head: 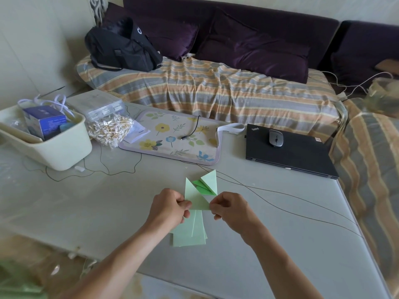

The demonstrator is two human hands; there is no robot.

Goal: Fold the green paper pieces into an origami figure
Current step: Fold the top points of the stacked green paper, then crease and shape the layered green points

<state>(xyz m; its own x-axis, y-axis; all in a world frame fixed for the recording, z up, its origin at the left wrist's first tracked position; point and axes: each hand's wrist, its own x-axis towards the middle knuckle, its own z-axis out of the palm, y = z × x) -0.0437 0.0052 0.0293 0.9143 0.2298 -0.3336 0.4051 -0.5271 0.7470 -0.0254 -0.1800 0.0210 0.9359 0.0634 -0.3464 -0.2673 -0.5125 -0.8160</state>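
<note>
A pale green folded paper triangle point(195, 197) is held just above the grey table point(108, 212). My left hand point(168, 207) pinches its left edge and my right hand point(230, 207) pinches its right corner. Just beyond it lies a folded green paper figure point(207, 183) with darker green flaps inside. Under my hands lies a small stack of flat green paper sheets point(190, 234), partly hidden by my left hand.
A black laptop point(287, 152) carrying a grey mouse point(276, 138) sits at the right. A floral mat point(172, 139), a bag of cotton swabs point(110, 128) and a cream bin point(49, 145) stand at the back left. Thin wires point(280, 201) cross the table.
</note>
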